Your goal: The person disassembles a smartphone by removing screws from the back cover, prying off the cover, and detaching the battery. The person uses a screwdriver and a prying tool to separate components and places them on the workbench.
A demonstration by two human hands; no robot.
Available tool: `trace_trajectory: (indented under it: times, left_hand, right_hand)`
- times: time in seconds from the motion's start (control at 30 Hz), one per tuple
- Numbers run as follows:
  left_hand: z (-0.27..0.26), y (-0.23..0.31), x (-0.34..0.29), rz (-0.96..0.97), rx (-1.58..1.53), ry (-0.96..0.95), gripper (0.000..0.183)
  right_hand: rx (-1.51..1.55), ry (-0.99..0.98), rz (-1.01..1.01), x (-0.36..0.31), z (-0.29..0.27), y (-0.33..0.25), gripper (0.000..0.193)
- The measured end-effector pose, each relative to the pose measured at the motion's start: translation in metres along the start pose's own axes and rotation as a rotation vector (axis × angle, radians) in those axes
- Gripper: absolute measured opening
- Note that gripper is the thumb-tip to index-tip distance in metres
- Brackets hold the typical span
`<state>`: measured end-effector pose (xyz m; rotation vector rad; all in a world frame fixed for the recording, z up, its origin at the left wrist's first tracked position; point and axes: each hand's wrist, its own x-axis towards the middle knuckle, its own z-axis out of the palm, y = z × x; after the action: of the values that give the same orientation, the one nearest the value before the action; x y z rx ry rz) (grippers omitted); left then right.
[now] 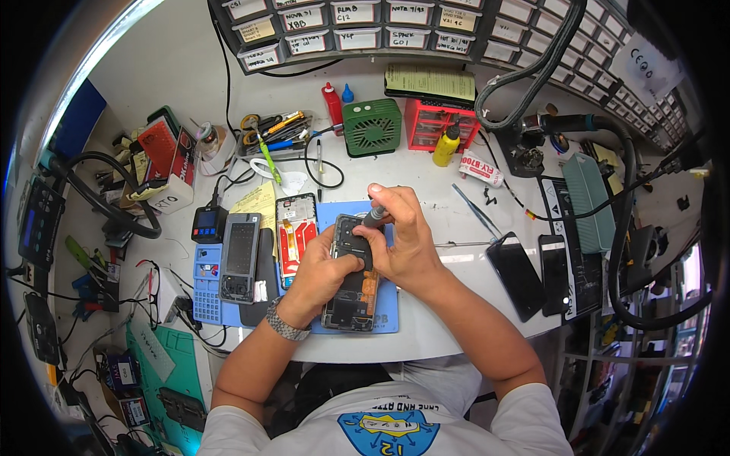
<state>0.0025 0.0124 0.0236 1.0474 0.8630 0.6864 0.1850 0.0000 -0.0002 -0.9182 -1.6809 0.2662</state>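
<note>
An opened smartphone (351, 296), its dark inner parts and an orange flex strip showing, sits over the blue work mat (388, 308). My left hand (315, 273) grips its left side, with the thumb laid across the middle. A grey screwdriver (374, 216) is pinched in my right hand (403, 239) at the phone's upper end; its tip is hidden by my fingers. Behind my left hand lies a phone frame with red panels (298, 239). Left of it are a grey phone part (241, 254) and a dark back cover (264, 277).
A small black device with a screen (207, 224) stands left. Tweezers (477, 209) and two dark phones (515, 273) (553, 270) lie right. Behind stand a green fan (372, 127), a yellow bottle (447, 146) and a tool tray (277, 133). Cables hang at both sides.
</note>
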Motion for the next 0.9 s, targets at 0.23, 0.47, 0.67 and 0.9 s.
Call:
trace_trajectory:
  times: [0.23, 0.47, 0.67, 0.9]
  left_hand:
    - [-0.006, -0.003, 0.004, -0.009, -0.064, 0.013, 0.043]
    - [-0.010, 0.006, 0.006, 0.018, -0.153, 0.120, 0.045]
    - [-0.007, 0.005, 0.004, 0.014, -0.127, 0.079, 0.045]
    - [-0.003, 0.011, -0.001, -0.040, -0.116, -0.025, 0.049]
  right_hand:
    - [0.438, 0.172, 0.287, -0.003, 0.008, -0.001, 0.088]
    - [0.019, 0.001, 0.522, 0.003, -0.008, 0.005, 0.069]
    - [0.089, 0.044, 0.488, 0.008, -0.013, -0.001, 0.038]
    - [0.566, 0.237, 0.413, 0.012, -0.005, 0.000, 0.053]
